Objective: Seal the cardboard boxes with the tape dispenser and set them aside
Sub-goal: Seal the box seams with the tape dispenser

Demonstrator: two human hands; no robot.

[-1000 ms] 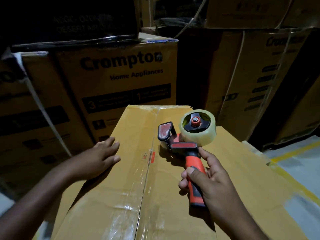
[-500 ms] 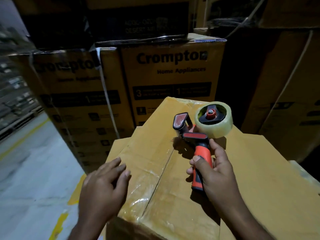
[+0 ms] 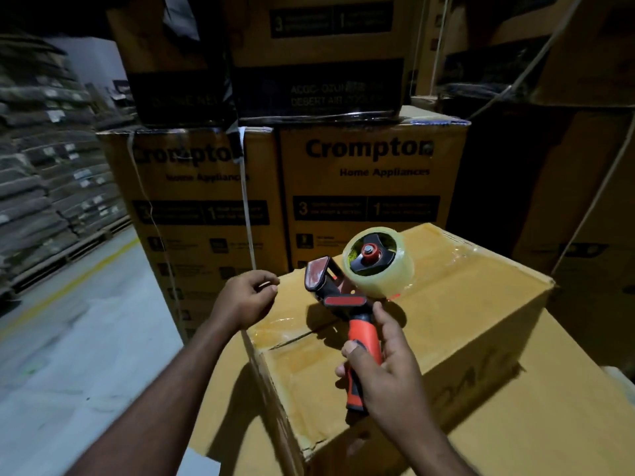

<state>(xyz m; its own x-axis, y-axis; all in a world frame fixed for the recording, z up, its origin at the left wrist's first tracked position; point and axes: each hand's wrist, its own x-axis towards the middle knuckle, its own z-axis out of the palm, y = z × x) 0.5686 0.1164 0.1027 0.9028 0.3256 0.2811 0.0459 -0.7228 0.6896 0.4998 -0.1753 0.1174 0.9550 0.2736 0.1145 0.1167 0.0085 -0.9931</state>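
Note:
A cardboard box (image 3: 464, 321) sits before me, its top seam and near-left corner covered with clear tape. It rests on a larger box (image 3: 556, 427). My right hand (image 3: 388, 376) grips the orange handle of the tape dispenser (image 3: 364, 338), which is held just above the box top with its clear roll pointing away from me. My left hand (image 3: 247, 297) hovers off the box's left corner, fingers curled in, with nothing visible in it.
Stacked printed "Crompton" cartons (image 3: 371, 187) form a wall right behind the box, with more cartons at the right. Grey floor (image 3: 68, 355) with a yellow line opens to the left. Pallets of stacked sacks (image 3: 44, 166) line the far left.
My left hand has lifted off the box top and curled its fingers near the corner. The view has swung left and up. The right hand keeps holding the dispenser over the box.

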